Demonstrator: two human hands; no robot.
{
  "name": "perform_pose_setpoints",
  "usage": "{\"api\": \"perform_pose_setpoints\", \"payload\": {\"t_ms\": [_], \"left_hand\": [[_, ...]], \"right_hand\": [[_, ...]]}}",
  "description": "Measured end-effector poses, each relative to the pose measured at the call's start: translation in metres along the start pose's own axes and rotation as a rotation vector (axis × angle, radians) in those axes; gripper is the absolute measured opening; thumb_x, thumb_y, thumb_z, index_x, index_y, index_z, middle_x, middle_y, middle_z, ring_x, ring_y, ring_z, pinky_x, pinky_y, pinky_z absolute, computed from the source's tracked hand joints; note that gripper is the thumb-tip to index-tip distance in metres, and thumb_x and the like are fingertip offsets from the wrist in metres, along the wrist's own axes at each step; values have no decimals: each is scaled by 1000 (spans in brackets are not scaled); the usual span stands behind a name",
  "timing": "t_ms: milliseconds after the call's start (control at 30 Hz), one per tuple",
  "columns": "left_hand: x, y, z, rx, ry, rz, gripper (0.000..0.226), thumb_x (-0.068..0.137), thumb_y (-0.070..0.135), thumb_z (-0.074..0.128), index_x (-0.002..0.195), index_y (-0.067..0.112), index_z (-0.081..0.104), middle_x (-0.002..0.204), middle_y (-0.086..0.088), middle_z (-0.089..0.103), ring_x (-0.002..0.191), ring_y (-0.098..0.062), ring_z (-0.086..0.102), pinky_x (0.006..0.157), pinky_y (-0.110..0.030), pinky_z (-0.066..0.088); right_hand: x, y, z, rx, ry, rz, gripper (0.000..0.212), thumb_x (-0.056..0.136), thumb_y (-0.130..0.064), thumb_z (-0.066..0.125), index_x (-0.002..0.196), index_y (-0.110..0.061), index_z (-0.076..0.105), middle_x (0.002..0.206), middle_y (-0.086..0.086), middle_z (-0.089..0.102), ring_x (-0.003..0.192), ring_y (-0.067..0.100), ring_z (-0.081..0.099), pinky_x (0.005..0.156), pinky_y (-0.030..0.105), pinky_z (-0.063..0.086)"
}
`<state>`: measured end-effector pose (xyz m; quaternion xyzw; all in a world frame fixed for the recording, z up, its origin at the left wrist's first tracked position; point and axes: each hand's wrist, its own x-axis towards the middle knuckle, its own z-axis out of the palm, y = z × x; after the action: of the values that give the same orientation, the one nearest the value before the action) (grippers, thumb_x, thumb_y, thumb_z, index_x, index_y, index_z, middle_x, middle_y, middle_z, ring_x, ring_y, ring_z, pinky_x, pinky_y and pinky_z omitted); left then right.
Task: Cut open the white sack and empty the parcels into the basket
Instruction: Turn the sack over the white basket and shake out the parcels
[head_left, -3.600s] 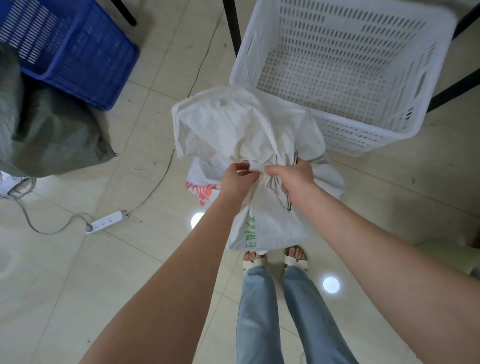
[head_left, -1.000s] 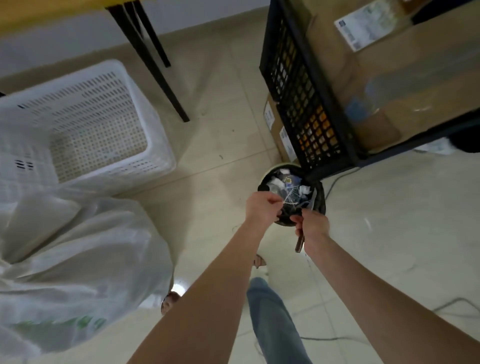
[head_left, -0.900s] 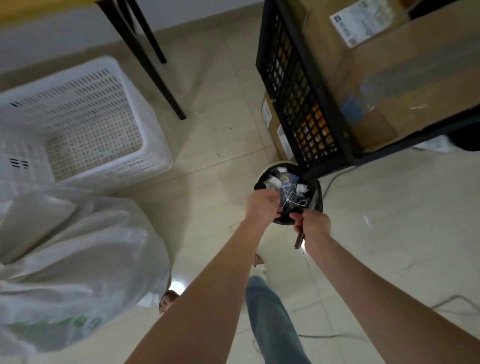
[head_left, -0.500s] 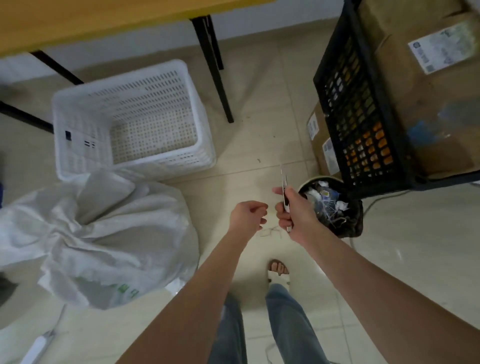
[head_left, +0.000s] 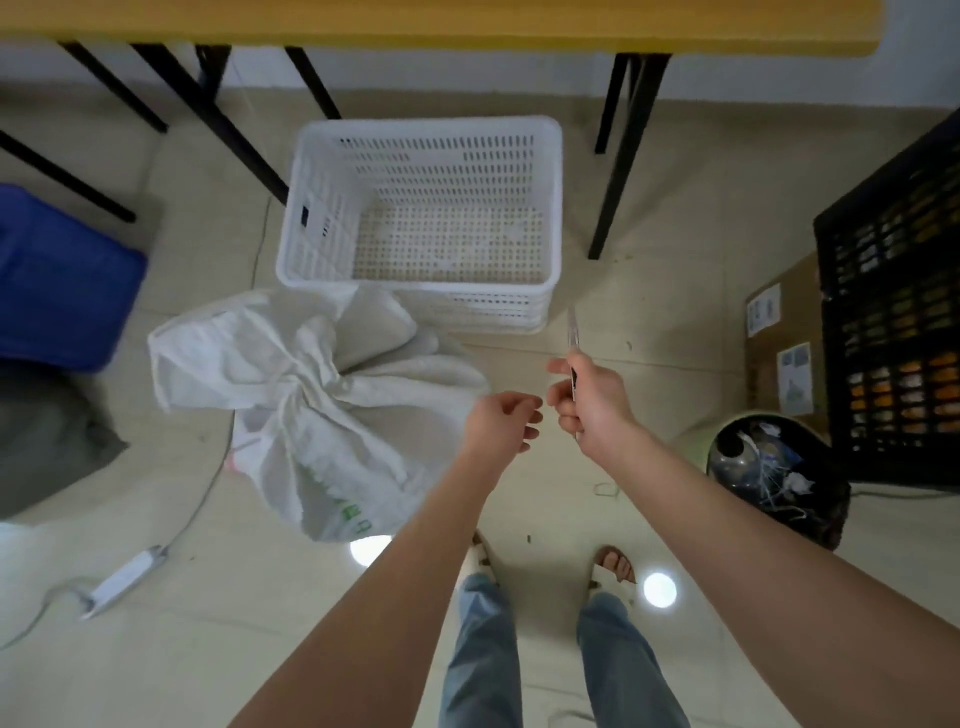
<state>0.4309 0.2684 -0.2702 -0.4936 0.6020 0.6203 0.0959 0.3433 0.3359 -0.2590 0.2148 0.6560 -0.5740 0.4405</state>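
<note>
Blue plastic at the far left is a crate, cut off by the frame edge, and its inside cannot be seen. Below it slumps a grey-green bag, also cut off, with a white power strip on the tiles nearby.

Next comes the white sack, lying on the floor with its cloth gathered into a bunch at the middle. Its upper folds lie against the near wall of the white basket. Whatever the sack holds is hidden by the cloth, and whether the neck is tied is hard to make out. The green print low on it is too blurred to read. The basket stands under a yellow-topped table, and only its own perforated floor shows inside.

Beside the sack, the left hand hangs in the air with its fingers loosely curled, with nothing visible in them. Close to it, but not touching, the right hand has its fingers wrapped around a slim cutter. The motion-blurred blade points away toward the basket.

Further right, a black bin holds a tangle of white and bluish scraps and string. Behind it sit a labelled cardboard box and a black lattice crate, cut off at the right. Orange shapes inside the crate are too blurred to name.
</note>
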Motion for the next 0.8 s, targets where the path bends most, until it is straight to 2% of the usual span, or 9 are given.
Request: {"api": "perform_pose_setpoints", "payload": {"t_ms": [133, 267, 400, 500, 633, 700, 733, 800], "left_hand": [[2, -3, -36, -43, 22, -6, 21, 94, 14, 49, 101, 9, 67, 76, 2, 63, 62, -11, 56, 59, -22, 46], [2, -4, -68, -65, 57, -8, 23, 95, 14, 48, 107, 6, 66, 83, -2, 63, 63, -10, 56, 59, -22, 46], [6, -4, -94, -87, 101, -2, 25, 96, 15, 46, 108, 7, 66, 88, -2, 63, 65, -9, 56, 60, -21, 46], [11, -3, -106, -132, 141, 5, 25, 94, 16, 48, 110, 10, 66, 90, 1, 65, 70, -9, 58, 62, -21, 47], [14, 2, -120, -248, 188, 39, 32, 93, 9, 41, 117, 10, 63, 99, 1, 63, 84, -13, 57, 68, -21, 45], [16, 8, -126, -350, 148, 33, 29, 93, 11, 42, 107, 14, 66, 95, 2, 63, 85, -13, 58, 75, -25, 48], [16, 10, -128, -378, 112, 23, 24, 93, 14, 45, 98, 16, 68, 86, 1, 63, 79, -14, 58, 77, -27, 49], [16, 10, -131, -399, 82, 6, 18, 92, 16, 52, 84, 16, 68, 67, -1, 58, 65, -16, 52, 71, -28, 50]], "right_hand": [[-5, 4, 41, -47, -53, -16, 27, 92, -15, 39, 107, -6, 60, 57, 12, 49, 26, 8, 23, 31, 14, 15], [-4, 9, 73, -36, -58, -2, 34, 92, -11, 33, 118, -7, 55, 58, 14, 52, 26, 8, 24, 31, 13, 16], [-7, 10, 98, -75, -70, -3, 42, 84, -1, 27, 117, -3, 52, 59, 13, 55, 30, 8, 25, 32, 14, 16], [-10, 12, 114, -112, -95, -26, 40, 82, 1, 29, 112, -6, 55, 64, 10, 62, 44, 11, 34, 33, 16, 20], [-9, 15, 129, -86, -152, -22, 37, 85, -1, 33, 110, -3, 60, 58, 7, 54, 46, 12, 37, 33, 18, 22], [-11, 16, 134, -124, -200, 20, 30, 88, -6, 34, 99, -5, 62, 57, 5, 49, 42, 12, 37, 34, 18, 22], [-12, 17, 137, -137, -228, 50, 26, 91, -8, 35, 91, -6, 60, 57, 6, 49, 40, 12, 38, 33, 18, 22], [-16, 18, 139, -164, -294, 115, 25, 94, -12, 36, 80, -8, 56, 58, 6, 48, 39, 12, 39, 34, 17, 23]]}}
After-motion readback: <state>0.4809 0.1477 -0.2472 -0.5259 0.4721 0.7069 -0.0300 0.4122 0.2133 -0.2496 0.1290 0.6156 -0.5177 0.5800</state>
